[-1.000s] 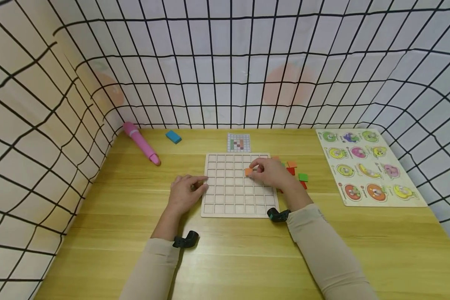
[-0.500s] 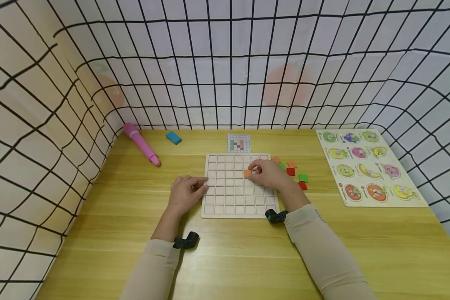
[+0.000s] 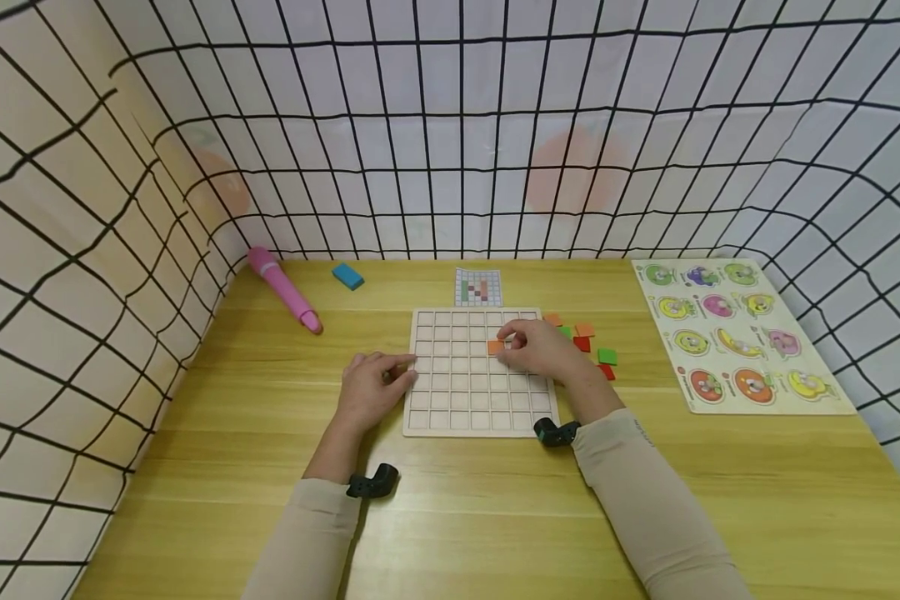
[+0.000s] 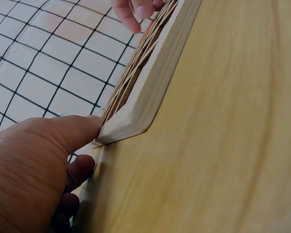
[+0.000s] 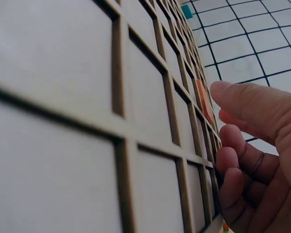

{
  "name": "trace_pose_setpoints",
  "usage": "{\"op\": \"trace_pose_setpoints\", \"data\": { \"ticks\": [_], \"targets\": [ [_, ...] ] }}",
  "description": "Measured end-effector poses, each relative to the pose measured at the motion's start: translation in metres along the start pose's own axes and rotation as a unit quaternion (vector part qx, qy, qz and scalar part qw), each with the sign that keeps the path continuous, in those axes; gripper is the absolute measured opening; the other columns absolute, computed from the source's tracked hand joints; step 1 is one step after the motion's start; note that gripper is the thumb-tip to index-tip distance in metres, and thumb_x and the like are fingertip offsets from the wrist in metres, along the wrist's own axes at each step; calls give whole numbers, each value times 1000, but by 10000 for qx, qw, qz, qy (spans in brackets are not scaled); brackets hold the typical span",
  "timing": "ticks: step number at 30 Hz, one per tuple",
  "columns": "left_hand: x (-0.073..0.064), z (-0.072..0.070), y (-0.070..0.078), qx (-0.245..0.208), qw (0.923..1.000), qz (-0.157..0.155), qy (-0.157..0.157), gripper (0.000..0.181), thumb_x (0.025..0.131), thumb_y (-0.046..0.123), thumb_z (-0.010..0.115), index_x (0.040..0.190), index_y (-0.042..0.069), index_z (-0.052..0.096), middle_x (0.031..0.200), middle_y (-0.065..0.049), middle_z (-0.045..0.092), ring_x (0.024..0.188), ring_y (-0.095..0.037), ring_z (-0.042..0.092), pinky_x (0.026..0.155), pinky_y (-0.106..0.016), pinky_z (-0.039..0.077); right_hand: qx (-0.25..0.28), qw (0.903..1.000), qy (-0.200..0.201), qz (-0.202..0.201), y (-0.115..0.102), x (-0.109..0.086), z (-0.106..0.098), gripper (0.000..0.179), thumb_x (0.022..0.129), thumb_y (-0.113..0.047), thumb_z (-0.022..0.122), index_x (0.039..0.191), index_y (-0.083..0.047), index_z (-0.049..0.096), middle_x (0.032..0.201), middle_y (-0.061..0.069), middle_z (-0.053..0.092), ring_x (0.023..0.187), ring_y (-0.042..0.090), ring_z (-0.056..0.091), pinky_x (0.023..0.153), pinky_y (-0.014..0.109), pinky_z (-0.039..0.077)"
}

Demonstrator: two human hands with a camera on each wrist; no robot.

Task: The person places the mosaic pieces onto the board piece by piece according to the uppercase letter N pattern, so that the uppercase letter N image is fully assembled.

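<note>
A pale wooden grid board (image 3: 457, 400) lies in the middle of the table in the head view. My left hand (image 3: 369, 390) touches its left edge with thumb and index finger. In the left wrist view the thumb (image 4: 82, 131) rests at the board's corner, the other fingers loosely bent below. Over the board's upper right, my right hand (image 3: 542, 350) pinches a small orange square tile (image 3: 494, 347) at its right side, between thumb and index finger. From the right wrist the orange tile (image 5: 204, 102) shows low at the grid, close to the thumb.
Several orange, green and red tiles (image 3: 607, 357) lie right of the board. A small pattern card (image 3: 477, 287) sits behind it. A blue block (image 3: 347, 276) and a pink microphone-like toy (image 3: 285, 290) are at back left, a fruit puzzle board (image 3: 742, 337) at right. Black netting surrounds the table.
Over the last second my right hand has shifted slightly left and down with the orange tile, then stayed nearly still. My left hand keeps its place at the board's edge.
</note>
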State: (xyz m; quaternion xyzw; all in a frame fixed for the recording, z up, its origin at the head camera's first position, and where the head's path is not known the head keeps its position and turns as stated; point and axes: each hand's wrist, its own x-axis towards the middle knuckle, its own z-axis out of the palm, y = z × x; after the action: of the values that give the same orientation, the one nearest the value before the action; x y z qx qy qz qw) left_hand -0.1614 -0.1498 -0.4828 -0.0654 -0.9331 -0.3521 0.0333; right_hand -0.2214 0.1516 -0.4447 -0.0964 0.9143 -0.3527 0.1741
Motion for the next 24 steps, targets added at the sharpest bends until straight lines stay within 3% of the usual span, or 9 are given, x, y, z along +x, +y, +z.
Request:
{"op": "trace_pose_setpoints", "data": {
  "ticks": [9, 12, 19, 24],
  "targets": [
    [1, 2, -2, 8, 10000, 69, 57, 30, 94, 31, 73, 123, 23, 76, 90, -2, 67, 88, -21, 48, 88, -41, 32, -323, 9989, 261, -222, 18, -7, -20, 33, 96, -31, 71, 124, -15, 67, 95, 4, 58, 82, 21, 51, 74, 34, 42],
    [1, 3, -2, 19, 9999, 90, 77, 30, 94, 31, 73, 123, 23, 76, 90, -1, 67, 88, -21, 48, 88, -41, 32, -349, 9988, 319, -118, 28, -11, -32, 34, 97, -31, 69, 126, -14, 66, 99, 5, 58, 87, 23, 52, 77, 35, 43],
    [1, 3, -3, 39, 10000, 44, 80, 30, 94, 31, 73, 122, 23, 76, 92, -2, 69, 89, -22, 49, 90, -44, 33, -532, 9974, 443, 185, 54, -20, -57, 34, 100, -32, 65, 130, -15, 63, 101, 8, 58, 84, 23, 51, 71, 34, 42],
    [1, 2, -3, 62, 10000, -10, 53, 30, 95, 32, 72, 123, 24, 75, 93, -2, 70, 90, -22, 49, 91, -44, 34, -837, 9946, 568, 249, 70, -23, -70, 37, 100, -33, 64, 131, -12, 62, 100, 9, 59, 86, 24, 53, 76, 36, 43]
  ]
}}
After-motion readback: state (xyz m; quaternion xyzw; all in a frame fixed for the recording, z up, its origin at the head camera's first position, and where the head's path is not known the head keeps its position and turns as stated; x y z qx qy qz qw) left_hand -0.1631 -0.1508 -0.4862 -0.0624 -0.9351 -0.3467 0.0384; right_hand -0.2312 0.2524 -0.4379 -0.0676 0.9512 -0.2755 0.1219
